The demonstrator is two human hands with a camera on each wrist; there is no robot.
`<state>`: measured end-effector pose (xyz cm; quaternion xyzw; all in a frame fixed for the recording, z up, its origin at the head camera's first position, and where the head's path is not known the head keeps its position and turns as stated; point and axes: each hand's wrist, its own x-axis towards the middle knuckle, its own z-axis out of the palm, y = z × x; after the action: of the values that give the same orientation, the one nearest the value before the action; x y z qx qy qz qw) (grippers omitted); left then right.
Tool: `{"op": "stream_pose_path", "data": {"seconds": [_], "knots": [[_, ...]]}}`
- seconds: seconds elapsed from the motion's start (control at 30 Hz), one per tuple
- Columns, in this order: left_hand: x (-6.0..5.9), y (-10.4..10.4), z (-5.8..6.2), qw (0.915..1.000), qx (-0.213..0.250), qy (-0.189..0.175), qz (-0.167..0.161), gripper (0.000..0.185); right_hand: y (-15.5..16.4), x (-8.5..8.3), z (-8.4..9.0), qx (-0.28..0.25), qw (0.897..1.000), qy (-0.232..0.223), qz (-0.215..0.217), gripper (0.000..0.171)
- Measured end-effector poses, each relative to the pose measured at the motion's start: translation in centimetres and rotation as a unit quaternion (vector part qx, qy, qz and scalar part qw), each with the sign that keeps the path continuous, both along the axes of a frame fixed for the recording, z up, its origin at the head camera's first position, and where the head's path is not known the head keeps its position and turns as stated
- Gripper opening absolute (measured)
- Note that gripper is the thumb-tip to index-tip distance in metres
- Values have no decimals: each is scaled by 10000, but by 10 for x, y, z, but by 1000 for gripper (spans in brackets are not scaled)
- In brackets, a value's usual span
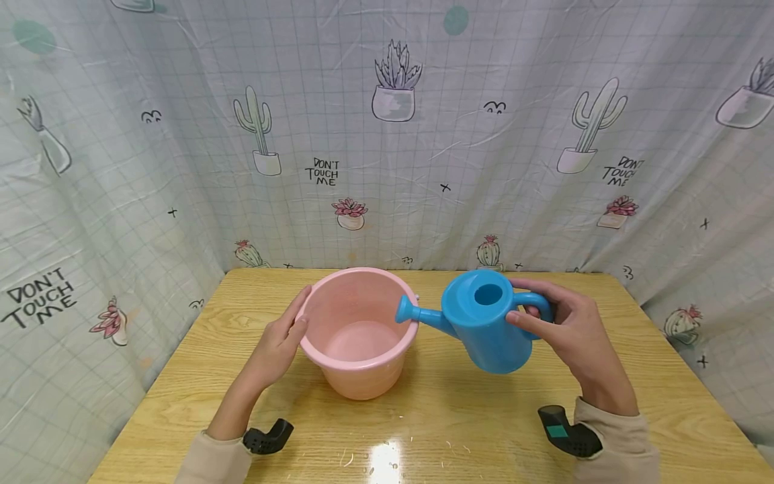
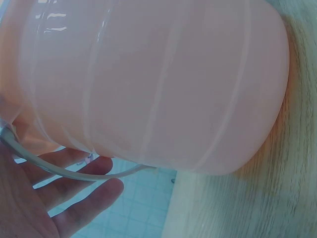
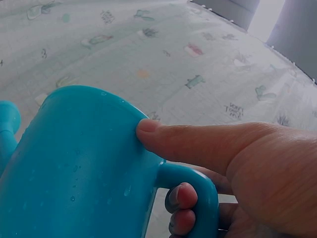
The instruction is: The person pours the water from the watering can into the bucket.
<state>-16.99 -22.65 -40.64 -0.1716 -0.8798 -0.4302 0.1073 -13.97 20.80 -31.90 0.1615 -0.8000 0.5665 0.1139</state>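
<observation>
Nearest the person, two sleeves come in over the counter [image 1: 435,430], each wrist carrying a dark camera mount; a glare spot lies on the wood between them. The left hand [image 1: 279,346] rests against the left outside of the bucket [image 1: 358,336], fingers straight and relaxed, fingertips up at the rim; in the left wrist view the open fingers [image 2: 74,198] lie by the pink wall [image 2: 158,84] with the thin wire handle [image 2: 69,171] running across them. The bucket stands upright on the counter, about the middle, its inside showing bare pink. To its right, the right hand [image 1: 574,329] grips the watering can [image 1: 490,326], which is lifted off the counter and tilted left; the fingers curl through the looped handle [image 1: 535,302] and the thumb presses on the can's body, as the right wrist view shows plainly, thumb [image 3: 198,141] flat on the blue wall [image 3: 74,168]. Small drops cling to that wall; the spout [image 1: 414,312] reaches over the bucket's right rim, whether touching it cannot be told. Behind the counter hangs a curtain [image 1: 387,134] printed with cacti and the words DON'T TOUCH ME.
</observation>
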Motion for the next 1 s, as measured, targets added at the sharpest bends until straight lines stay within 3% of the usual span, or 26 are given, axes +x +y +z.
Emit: {"op": "stream_pose_path", "data": {"seconds": [0.37,1.0], "knots": [[0,0,0,10000,-13,10,-23,51,0,0,-1,-241,9997,-7,108,44],[1,1,1,10000,-26,-2,-4,51,1,0,-1,85,9999,-7,-64,44]]}}
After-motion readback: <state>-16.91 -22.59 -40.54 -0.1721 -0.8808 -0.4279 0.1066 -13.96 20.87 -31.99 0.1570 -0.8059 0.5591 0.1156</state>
